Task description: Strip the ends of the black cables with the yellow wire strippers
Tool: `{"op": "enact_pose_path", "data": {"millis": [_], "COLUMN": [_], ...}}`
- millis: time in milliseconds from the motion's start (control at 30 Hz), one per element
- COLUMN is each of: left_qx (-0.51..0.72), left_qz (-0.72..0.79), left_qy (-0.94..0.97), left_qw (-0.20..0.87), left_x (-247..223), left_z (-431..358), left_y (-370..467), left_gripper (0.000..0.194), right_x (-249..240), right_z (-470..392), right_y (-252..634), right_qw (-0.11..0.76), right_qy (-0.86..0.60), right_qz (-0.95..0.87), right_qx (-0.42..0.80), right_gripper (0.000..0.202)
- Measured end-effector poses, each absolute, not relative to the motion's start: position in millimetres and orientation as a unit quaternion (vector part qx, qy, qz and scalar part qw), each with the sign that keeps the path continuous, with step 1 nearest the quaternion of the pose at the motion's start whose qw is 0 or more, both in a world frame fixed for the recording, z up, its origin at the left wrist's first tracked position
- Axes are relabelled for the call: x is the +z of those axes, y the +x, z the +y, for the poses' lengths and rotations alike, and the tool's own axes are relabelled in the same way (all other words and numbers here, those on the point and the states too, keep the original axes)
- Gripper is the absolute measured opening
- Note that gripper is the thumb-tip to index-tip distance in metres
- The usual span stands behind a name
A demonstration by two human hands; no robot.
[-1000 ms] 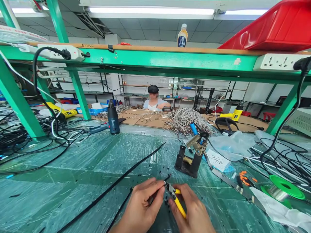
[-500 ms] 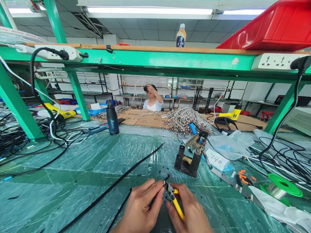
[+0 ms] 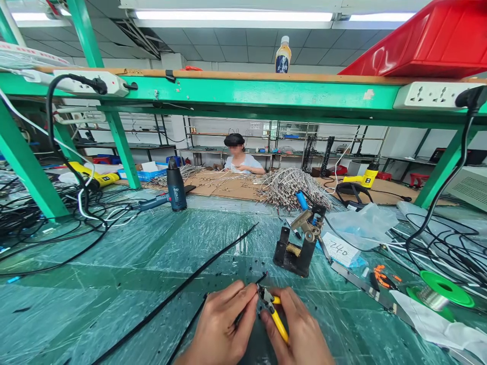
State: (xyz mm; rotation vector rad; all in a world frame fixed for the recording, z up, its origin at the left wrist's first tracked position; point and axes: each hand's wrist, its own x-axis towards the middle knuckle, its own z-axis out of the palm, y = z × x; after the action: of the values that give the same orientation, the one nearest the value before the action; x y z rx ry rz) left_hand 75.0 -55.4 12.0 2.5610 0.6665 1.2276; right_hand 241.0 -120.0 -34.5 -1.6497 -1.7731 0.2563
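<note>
Low in the middle of the head view, my left hand (image 3: pixel 228 317) pinches a black cable (image 3: pixel 191 324) close to its end. The tip of the cable pokes out past the fingers, with a bit of red at it. My right hand (image 3: pixel 299 324) is closed round the yellow handles of small cutting pliers (image 3: pixel 278 320). Their metal jaws lie right at my left fingertips, by the cable end; whether they bite into it I cannot tell. Another long black cable (image 3: pixel 182 289) runs diagonally across the green bench to the left of my hands.
A black soldering iron stand (image 3: pixel 292 253) with a clamp stands ahead. Right of it lie a paper marked 240 (image 3: pixel 340 249), orange-handled pliers (image 3: pixel 380 278) and a green solder spool (image 3: pixel 443 294). A heat gun (image 3: pixel 177 187), a wire bundle (image 3: pixel 291 187) and a seated person (image 3: pixel 243 161) are farther back.
My hands and the pliers have hardly moved. Across the bench, the other person's raised hand has come down from the head to chest height.
</note>
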Motion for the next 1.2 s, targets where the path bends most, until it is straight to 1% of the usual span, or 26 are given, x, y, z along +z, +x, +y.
{"op": "enact_pose_path", "data": {"millis": [133,333,500,567,700,900,967,1067,1200], "left_qx": [0.426,0.433,0.434,0.427,0.396,0.334,0.31,0.271,0.265], "left_qz": [0.223,0.233,0.248,0.238,0.23,0.275,0.283,0.277,0.264], "left_qy": [0.87,0.862,0.853,0.857,0.864,0.854,0.852,0.853,0.847], "left_qw": [0.113,0.124,0.151,0.162,0.209,0.288,0.314,0.35,0.379], "left_x": [15.0,15.4,10.6,10.4,13.8,19.2,22.2,28.2,33.8], "left_z": [-56.6,-57.0,-56.2,-56.2,-57.0,-56.2,-55.4,-55.3,-56.5], "left_y": [76.3,77.2,74.8,74.0,72.9,68.1,66.4,65.7,67.5], "left_gripper": [0.013,0.015,0.017,0.018,0.015,0.018,0.021,0.032,0.038], "right_x": [-35.1,-32.8,-28.1,-25.6,-18.2,-7.9,-4.7,0.1,3.0], "right_z": [-120.5,-120.9,-121.6,-122.1,-123.5,-125.5,-126.4,-128.3,-129.3], "right_y": [240.1,238.3,242.5,244.5,246.1,247.6,249.3,252.1,253.6], "right_qw": [0.343,0.325,0.339,0.337,0.328,0.317,0.307,0.294,0.281], "right_qy": [-0.639,-0.656,-0.64,-0.637,-0.639,-0.645,-0.642,-0.633,-0.639], "right_qz": [-0.682,-0.676,-0.688,-0.692,-0.696,-0.695,-0.702,-0.714,-0.713], "right_qx": [0.091,0.082,0.044,0.024,0.003,0.022,0.036,0.054,0.067], "right_gripper": [0.02,0.022,0.018,0.019,0.026,0.03,0.032,0.032,0.02]}}
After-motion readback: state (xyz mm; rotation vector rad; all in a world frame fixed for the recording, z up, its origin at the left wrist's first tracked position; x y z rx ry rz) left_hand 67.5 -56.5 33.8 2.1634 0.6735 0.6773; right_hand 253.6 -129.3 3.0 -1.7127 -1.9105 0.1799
